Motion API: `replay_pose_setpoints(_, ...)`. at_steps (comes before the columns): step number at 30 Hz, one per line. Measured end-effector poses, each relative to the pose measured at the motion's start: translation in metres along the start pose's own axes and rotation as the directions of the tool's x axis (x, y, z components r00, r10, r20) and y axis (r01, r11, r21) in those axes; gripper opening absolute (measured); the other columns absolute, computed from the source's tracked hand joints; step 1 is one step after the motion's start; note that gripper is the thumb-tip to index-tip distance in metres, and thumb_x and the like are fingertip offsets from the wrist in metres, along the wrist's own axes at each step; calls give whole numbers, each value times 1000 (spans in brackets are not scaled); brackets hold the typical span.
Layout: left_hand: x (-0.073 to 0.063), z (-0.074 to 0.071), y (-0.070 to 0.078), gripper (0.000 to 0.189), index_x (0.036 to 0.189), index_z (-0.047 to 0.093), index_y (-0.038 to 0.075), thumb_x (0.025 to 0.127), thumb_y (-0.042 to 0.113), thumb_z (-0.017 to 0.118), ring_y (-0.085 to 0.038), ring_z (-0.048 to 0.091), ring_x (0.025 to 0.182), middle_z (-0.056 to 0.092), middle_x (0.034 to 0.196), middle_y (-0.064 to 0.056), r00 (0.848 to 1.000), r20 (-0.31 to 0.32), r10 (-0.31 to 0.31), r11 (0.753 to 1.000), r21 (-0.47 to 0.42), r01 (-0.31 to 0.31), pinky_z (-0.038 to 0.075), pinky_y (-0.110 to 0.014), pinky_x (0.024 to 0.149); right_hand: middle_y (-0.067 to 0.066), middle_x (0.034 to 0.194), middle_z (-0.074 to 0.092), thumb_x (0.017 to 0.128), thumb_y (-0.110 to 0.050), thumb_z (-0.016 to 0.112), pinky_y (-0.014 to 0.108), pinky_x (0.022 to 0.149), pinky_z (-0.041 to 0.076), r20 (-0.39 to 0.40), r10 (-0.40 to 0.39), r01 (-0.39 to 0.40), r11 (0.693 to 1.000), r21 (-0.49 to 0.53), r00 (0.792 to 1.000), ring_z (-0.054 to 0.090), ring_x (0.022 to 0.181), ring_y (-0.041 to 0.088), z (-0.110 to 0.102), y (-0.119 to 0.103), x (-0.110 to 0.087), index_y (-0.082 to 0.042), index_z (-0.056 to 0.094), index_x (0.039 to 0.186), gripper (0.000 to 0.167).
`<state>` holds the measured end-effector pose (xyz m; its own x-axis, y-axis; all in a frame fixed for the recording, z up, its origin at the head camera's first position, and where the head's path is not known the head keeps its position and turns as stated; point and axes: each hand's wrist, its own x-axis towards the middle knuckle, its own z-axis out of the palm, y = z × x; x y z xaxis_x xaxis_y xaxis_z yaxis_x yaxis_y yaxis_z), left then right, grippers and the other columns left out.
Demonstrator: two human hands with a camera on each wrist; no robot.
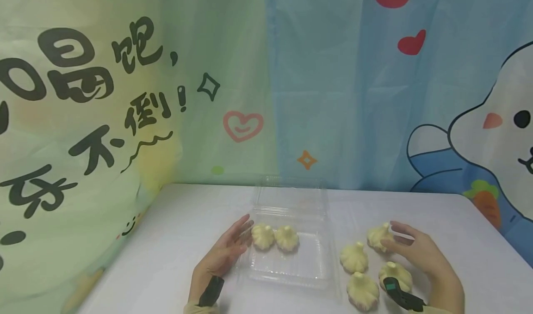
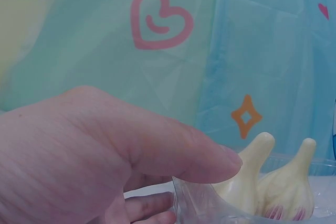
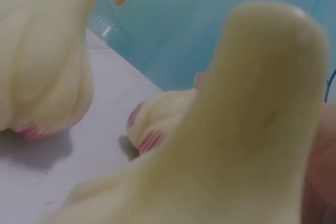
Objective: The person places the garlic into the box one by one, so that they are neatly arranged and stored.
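A clear plastic clamshell box (image 1: 291, 277) lies with its lid (image 1: 290, 196) folded back. Two pale garlic bulbs (image 1: 263, 237) sit side by side toward the back left of its base. My left hand (image 1: 226, 247) is at the box's left wall, fingers extended and thumb toward the bulbs; in the left wrist view the thumb overlaps the nearer garlic bulb (image 2: 254, 169). To the right of the box, my right hand (image 1: 420, 249) reaches with fingers and thumb spread at the right side of the farthest loose garlic bulb (image 1: 376, 237). In the right wrist view a nearer garlic bulb (image 3: 252, 129) hides most of that hand.
Several loose garlic bulbs stand right of the box, including one garlic bulb (image 1: 354, 257) near its wall and another garlic bulb (image 1: 362, 292) in front. A white table (image 1: 166, 258) carries everything. Behind it hangs a printed curtain (image 1: 316, 96).
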<state>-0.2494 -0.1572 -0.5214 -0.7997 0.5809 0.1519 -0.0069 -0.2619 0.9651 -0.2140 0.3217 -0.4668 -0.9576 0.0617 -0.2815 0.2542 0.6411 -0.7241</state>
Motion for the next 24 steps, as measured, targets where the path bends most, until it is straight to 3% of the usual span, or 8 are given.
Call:
replay_pose_setpoints(14, -1, 4, 6, 81, 152, 2, 3, 88, -6, 52, -39, 4, 146, 0, 158, -25, 1000, -5, 5, 1000, -8, -5, 25, -27, 117, 34, 149, 23, 81, -58, 65, 67, 101, 36, 22, -17, 17, 1000, 2, 1000, 35, 131, 50, 5, -1, 2, 3, 22, 147, 100)
replay_pose_setpoints(24, -1, 3, 5, 79, 153, 7, 9, 90, -1, 54, -36, 11, 147, 6, 159, -20, 999, -36, -38, 999, 34, 39, 26, -28, 117, 35, 147, 26, 81, -54, 67, 62, 99, 42, 23, -32, 32, 999, -25, 999, 38, 130, 50, 6, 2, 5, 7, 24, 146, 98)
